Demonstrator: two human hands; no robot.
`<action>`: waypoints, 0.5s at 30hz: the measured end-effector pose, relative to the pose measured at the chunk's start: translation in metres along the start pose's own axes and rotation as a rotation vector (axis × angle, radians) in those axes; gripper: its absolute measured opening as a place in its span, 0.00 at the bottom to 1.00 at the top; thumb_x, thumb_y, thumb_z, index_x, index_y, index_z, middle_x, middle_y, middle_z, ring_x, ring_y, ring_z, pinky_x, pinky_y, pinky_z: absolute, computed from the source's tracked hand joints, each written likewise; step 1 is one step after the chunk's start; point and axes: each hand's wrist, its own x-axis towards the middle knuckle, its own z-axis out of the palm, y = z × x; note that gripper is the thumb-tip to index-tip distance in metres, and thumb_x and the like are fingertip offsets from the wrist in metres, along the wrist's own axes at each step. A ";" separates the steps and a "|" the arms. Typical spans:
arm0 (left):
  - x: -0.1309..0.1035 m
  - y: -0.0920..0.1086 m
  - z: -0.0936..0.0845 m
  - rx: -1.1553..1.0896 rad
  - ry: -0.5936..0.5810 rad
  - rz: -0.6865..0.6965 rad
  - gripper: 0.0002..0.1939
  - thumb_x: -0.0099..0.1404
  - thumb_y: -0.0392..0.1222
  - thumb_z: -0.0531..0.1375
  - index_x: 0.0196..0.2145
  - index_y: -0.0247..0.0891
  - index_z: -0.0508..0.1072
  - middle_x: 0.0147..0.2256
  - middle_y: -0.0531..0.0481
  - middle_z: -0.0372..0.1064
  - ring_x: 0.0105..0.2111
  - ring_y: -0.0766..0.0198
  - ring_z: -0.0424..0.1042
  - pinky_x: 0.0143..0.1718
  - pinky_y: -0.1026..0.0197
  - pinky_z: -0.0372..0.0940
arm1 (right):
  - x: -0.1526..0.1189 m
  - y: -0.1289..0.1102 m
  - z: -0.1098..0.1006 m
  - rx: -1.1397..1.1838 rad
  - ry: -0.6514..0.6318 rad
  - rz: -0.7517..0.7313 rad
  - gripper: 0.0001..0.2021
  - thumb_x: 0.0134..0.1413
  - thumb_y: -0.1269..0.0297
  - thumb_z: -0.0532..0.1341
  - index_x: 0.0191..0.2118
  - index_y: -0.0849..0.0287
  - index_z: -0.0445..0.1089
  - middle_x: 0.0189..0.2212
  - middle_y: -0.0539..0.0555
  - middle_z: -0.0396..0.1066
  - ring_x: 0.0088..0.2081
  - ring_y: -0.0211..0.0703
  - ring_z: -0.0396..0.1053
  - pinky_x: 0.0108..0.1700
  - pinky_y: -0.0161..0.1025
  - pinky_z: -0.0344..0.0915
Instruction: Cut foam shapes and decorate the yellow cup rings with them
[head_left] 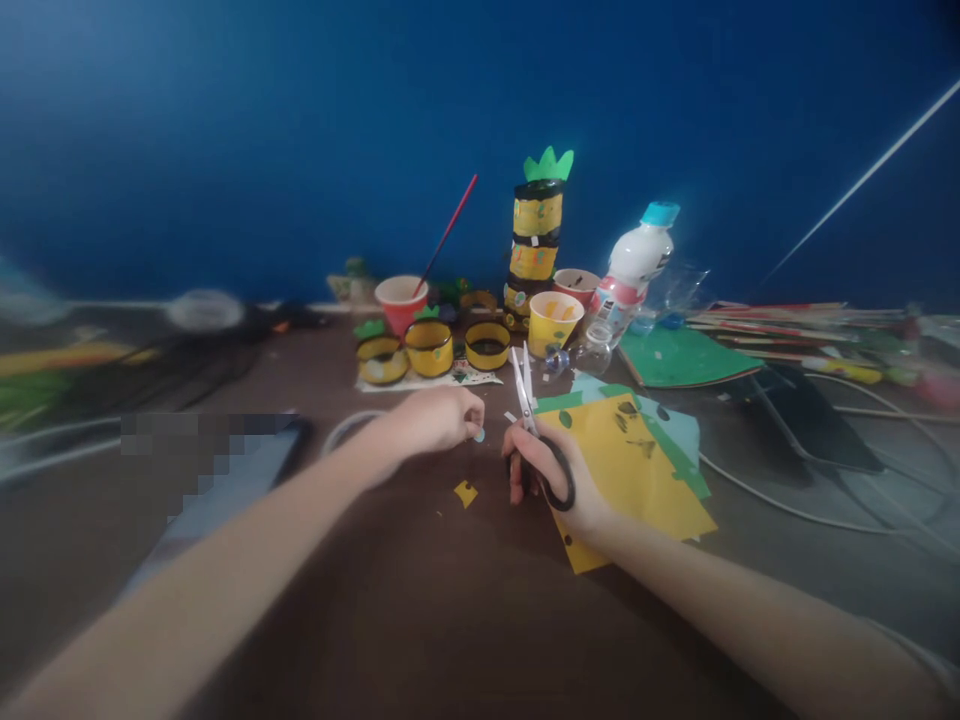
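Note:
My left hand (442,418) is closed in a pinch over the middle of the table, with a small pale blue paper piece (480,436) at its fingertips. Black-handled scissors (524,385) are in my right hand (562,480), their blades slightly apart and pointing away from me. That hand rests by the left edge of a yellow paper sheet (637,470), which lies over green paper (694,476) and light blue paper (679,428). A yellow paper scrap (466,493) lies between my hands, nearer to me.
Behind stand several yellow-and-black rings (430,348), a pineapple-like tower (535,215), a red cup (395,305) with a stick, a yellow cup (555,320) and a white bottle (637,255). Right are a green sheet (682,358), a dark phone-like slab (817,420) and cables.

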 end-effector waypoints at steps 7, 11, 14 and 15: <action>0.007 0.010 -0.004 0.144 -0.045 -0.013 0.05 0.47 0.39 0.57 0.22 0.43 0.74 0.20 0.54 0.67 0.18 0.67 0.59 0.22 0.65 0.50 | 0.000 -0.001 -0.001 -0.007 -0.020 0.007 0.16 0.54 0.51 0.53 0.27 0.60 0.61 0.14 0.43 0.59 0.15 0.31 0.62 0.18 0.28 0.56; 0.009 0.017 -0.007 0.183 -0.059 -0.035 0.05 0.46 0.37 0.57 0.20 0.42 0.73 0.19 0.53 0.66 0.18 0.67 0.59 0.22 0.63 0.51 | -0.001 -0.002 -0.001 -0.005 -0.023 0.012 0.15 0.53 0.52 0.53 0.27 0.60 0.61 0.14 0.43 0.58 0.15 0.30 0.62 0.18 0.28 0.55; 0.015 0.017 -0.004 0.199 -0.066 -0.056 0.04 0.43 0.34 0.57 0.17 0.40 0.72 0.18 0.52 0.65 0.18 0.65 0.60 0.24 0.62 0.54 | -0.001 -0.002 -0.001 0.000 -0.018 0.013 0.15 0.53 0.52 0.53 0.27 0.60 0.60 0.14 0.43 0.59 0.15 0.30 0.62 0.18 0.27 0.55; 0.018 0.016 -0.003 0.196 -0.066 -0.060 0.04 0.43 0.33 0.58 0.16 0.40 0.71 0.17 0.51 0.65 0.18 0.64 0.61 0.25 0.61 0.55 | -0.001 -0.002 -0.001 0.004 -0.019 0.014 0.15 0.53 0.52 0.54 0.27 0.60 0.60 0.14 0.43 0.59 0.15 0.30 0.62 0.18 0.27 0.54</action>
